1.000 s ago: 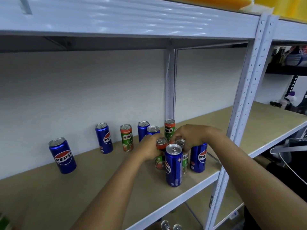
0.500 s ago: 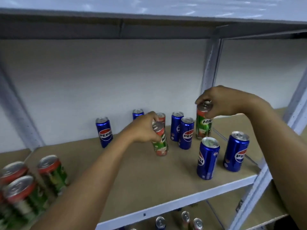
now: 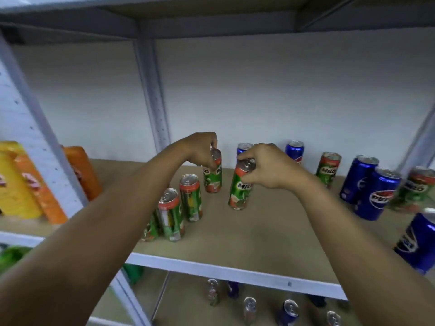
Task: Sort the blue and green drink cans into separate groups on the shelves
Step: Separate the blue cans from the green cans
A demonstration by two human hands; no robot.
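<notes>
My left hand (image 3: 202,149) grips the top of a green Milo can (image 3: 213,177) near the back of the shelf board (image 3: 247,234). My right hand (image 3: 266,165) holds a second green Milo can (image 3: 240,191) by its rim, tilted, just right of the first. Three green cans (image 3: 179,208) stand in a row at the left front. Blue Pepsi cans (image 3: 374,196) cluster at the right, with another green can (image 3: 328,169) and two blue cans (image 3: 294,150) along the back wall.
A grey upright post (image 3: 153,97) rises behind the left hand. Yellow and orange packets (image 3: 26,182) fill the left bay. More cans (image 3: 289,311) stand on the lower shelf. A green can (image 3: 416,189) sits blurred at the far right.
Both hands carried their green cans leftward, and the view swung left with them. The cans now hang beside the row of green cans; the blue cans lie off to the right.
</notes>
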